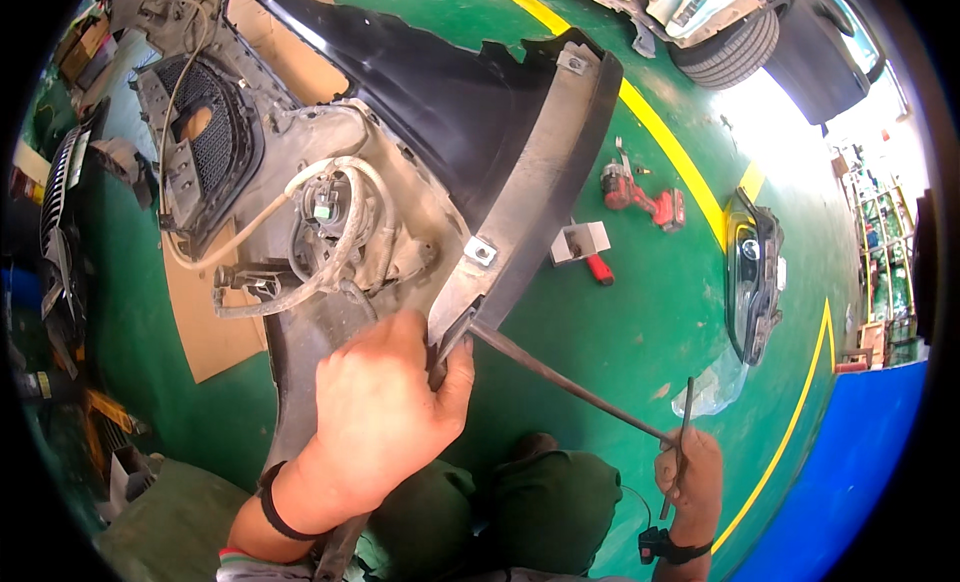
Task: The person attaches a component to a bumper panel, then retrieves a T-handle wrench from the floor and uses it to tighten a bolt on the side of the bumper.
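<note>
A black car bumper (520,172) lies inside-up on the green floor, with a fog-lamp unit and pale wiring (335,217) showing in its middle. My left hand (385,412) grips the bumper's near edge, thumb by a grey bracket. My right hand (690,477) holds a long thin metal rod (570,387). The rod runs up and left, and its far tip meets the bumper edge just beside my left thumb. A second short rod (686,422) stands up out of my right fist.
A red power drill (640,197) and a small white box with a red tool (585,247) lie on the floor beyond the bumper. A headlamp unit (755,272) rests to the right by a yellow line. A car wheel (735,47) is at top right; a grille (60,212) at left.
</note>
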`<state>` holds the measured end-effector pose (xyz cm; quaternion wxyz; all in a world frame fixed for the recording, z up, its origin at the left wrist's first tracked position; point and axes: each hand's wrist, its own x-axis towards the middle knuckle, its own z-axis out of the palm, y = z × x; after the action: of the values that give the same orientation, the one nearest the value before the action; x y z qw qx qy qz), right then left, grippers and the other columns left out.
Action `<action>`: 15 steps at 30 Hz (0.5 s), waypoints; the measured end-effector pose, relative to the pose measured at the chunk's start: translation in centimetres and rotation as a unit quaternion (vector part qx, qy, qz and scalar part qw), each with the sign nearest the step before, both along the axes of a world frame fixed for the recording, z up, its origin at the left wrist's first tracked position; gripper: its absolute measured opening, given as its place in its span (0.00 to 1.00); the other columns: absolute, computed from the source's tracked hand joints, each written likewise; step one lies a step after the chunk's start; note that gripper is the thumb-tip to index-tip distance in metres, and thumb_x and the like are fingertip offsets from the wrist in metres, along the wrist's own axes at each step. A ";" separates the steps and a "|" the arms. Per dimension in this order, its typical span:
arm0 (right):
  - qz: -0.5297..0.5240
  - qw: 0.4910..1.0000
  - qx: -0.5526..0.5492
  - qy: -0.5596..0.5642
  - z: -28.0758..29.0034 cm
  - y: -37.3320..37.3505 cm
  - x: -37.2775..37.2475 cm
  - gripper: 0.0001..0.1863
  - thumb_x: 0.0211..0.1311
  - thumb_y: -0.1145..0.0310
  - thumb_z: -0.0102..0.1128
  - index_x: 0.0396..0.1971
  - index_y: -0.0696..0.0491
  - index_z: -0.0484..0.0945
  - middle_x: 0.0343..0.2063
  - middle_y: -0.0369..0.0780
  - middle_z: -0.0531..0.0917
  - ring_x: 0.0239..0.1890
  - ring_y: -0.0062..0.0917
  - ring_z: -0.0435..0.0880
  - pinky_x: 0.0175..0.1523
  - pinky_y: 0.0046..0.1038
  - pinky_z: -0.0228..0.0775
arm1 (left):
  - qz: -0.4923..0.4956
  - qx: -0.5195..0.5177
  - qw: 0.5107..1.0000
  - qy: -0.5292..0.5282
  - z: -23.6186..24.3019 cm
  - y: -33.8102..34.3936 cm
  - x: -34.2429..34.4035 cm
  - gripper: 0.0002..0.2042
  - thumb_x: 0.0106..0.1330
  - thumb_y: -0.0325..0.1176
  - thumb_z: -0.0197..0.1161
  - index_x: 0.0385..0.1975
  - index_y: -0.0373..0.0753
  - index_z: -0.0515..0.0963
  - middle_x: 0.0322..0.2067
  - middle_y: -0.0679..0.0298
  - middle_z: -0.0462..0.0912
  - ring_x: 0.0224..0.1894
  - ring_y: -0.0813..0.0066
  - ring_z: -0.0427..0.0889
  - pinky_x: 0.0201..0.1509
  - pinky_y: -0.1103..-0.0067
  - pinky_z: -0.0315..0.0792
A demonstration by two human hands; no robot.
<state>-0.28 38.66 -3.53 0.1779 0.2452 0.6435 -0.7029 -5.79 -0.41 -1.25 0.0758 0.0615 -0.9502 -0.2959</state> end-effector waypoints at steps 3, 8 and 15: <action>-0.017 0.999 -0.040 -0.014 0.3 0.2 -0.2 0.24 0.83 0.58 0.47 0.36 0.65 0.78 0.14 0.48 0.80 0.07 0.26 0.71 0.11 0.25 0.61 | 0.024 -0.037 0.991 0.126 0.4 0.0 -0.4 0.13 0.62 0.36 0.72 0.34 0.35 0.76 0.30 0.54 0.81 0.31 0.49 0.83 0.35 0.60 0.78; -0.004 0.997 -0.076 -0.014 0.6 0.2 -0.3 0.24 0.82 0.57 0.48 0.36 0.65 0.79 0.14 0.49 0.80 0.07 0.29 0.73 0.11 0.26 0.64 | -0.266 -0.103 0.902 0.324 1.9 0.5 -0.9 0.20 0.54 0.32 0.74 0.45 0.33 0.78 0.40 0.55 0.81 0.42 0.57 0.80 0.48 0.65 0.74; 0.025 0.999 -0.038 0.014 1.1 -0.9 -0.5 0.25 0.82 0.55 0.47 0.37 0.66 0.78 0.14 0.51 0.80 0.08 0.32 0.75 0.12 0.28 0.66 | -0.405 -0.289 0.849 0.178 3.7 3.8 -1.2 0.23 0.65 0.42 0.63 0.57 0.34 0.79 0.55 0.59 0.80 0.61 0.61 0.76 0.64 0.69 0.69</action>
<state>-0.82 37.76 -2.43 0.1956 0.2119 0.6247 -0.7257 -7.00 3.39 2.47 0.1312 -0.4075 -0.9036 -0.0179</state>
